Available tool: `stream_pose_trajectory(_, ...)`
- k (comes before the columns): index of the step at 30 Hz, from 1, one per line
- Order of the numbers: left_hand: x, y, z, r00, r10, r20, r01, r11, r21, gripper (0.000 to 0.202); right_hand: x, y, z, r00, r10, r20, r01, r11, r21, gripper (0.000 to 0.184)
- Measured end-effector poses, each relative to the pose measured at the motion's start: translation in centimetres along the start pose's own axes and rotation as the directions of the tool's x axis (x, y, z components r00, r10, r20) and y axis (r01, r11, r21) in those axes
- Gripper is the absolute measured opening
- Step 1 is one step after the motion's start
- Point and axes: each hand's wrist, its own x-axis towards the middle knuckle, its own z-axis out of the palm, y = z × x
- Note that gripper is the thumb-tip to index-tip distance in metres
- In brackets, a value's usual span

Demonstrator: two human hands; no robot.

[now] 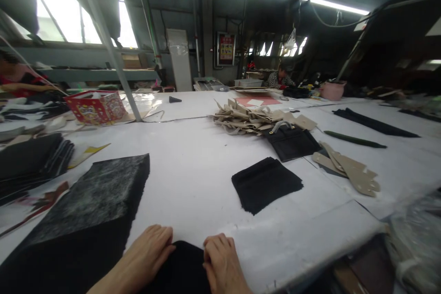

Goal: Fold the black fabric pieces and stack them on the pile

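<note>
Between my hands lies a piece of black fabric at the near edge of the white table. My left hand pinches its left edge, and my right hand grips the right edge with curled fingers. The lower part of this fabric runs out of view. Close by on the left is a large thick stack of black fabric with a greyish, fuzzy top. Farther off to the right, a smaller pile of black fabric pieces lies flat.
Beyond are a heap of beige pieces, a black bag and beige strap-shaped pieces. A red box stands beside a slanted metal pole. Dark folded cloth lies left. Two people sit farther back. Plastic wrap hangs at right.
</note>
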Motion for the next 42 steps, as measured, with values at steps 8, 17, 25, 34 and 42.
stream_pose_trajectory(8,6.4,7.4,1.2,0.998,0.058,0.006,-0.048,0.876,-0.479,0.04,0.7,9.5,-10.4,0.984,0.126,0.123,-0.118,0.99,-0.074,0.046)
stream_pose_trajectory(17,21.2,14.6,1.5,0.938,-0.2,-0.284,-0.047,0.737,-0.674,0.036,14.3,18.7,-22.2,0.959,0.283,-0.023,-0.222,0.694,-0.685,0.036)
stream_pose_trajectory(25,8.4,-0.2,-2.2,0.796,-0.431,-0.424,0.271,0.881,-0.387,0.009,13.9,22.5,-17.7,0.975,0.017,-0.223,-0.16,0.75,-0.642,0.037)
stream_pose_trajectory(34,-6.5,-10.1,-1.6,0.659,-0.687,-0.306,0.691,0.714,-0.116,0.011,14.2,17.9,-9.7,0.922,-0.284,-0.265,0.203,0.934,-0.292,0.03)
stream_pose_trajectory(42,-6.8,-13.1,-1.1,0.684,-0.673,-0.281,0.571,0.734,-0.368,0.019,14.9,-2.2,3.8,0.899,-0.407,0.163,0.398,0.913,0.087,0.033)
